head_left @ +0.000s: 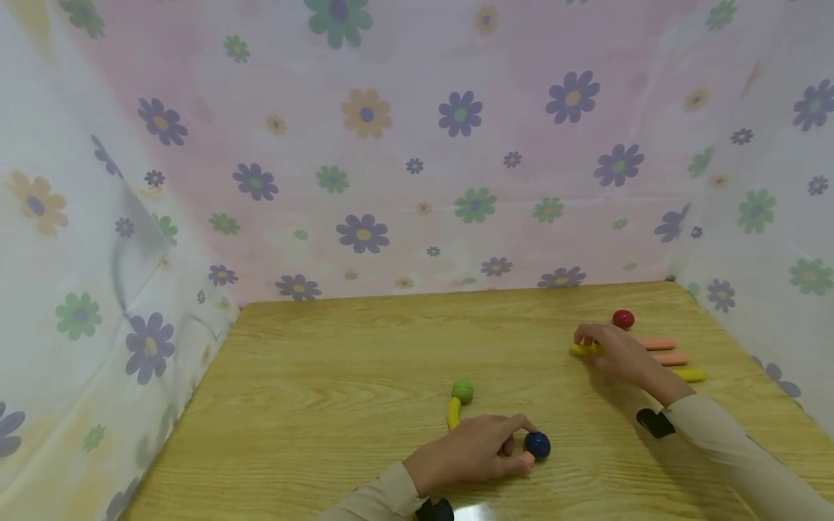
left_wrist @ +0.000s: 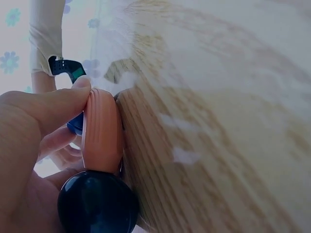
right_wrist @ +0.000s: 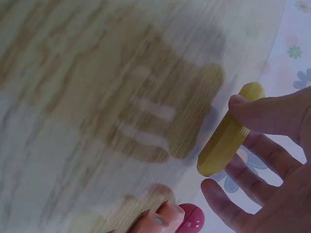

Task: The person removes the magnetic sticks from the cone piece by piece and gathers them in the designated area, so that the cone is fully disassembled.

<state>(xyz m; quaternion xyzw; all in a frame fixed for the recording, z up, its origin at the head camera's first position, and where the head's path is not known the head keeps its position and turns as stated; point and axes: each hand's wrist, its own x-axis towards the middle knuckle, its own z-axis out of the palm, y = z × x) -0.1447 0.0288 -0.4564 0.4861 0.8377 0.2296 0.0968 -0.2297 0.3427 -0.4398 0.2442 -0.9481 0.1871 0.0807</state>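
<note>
My left hand (head_left: 472, 449) is low over the table's near middle. Its thumb and fingers pinch a short orange stick (left_wrist: 103, 131) with grooved sides. A dark shiny ball (left_wrist: 97, 203) meets the stick's near end in the left wrist view. By the index fingertip is a dark blue ball (head_left: 537, 445); whether it touches the stick's far end I cannot tell. My right hand (head_left: 615, 352), farther back on the right, pinches a yellow stick (right_wrist: 232, 128) between thumb and fingers, raised above the tabletop. Just beyond the left hand, a curved yellow stick (head_left: 454, 412) touches a green ball (head_left: 462, 391).
Under and beside the right forearm lie two salmon sticks (head_left: 670, 359) and another yellow stick (head_left: 691, 375). Behind the right hand sits a red ball (head_left: 623, 318). The wooden table (head_left: 339, 347) is bordered by flowered cloth (head_left: 417, 195) at back and sides.
</note>
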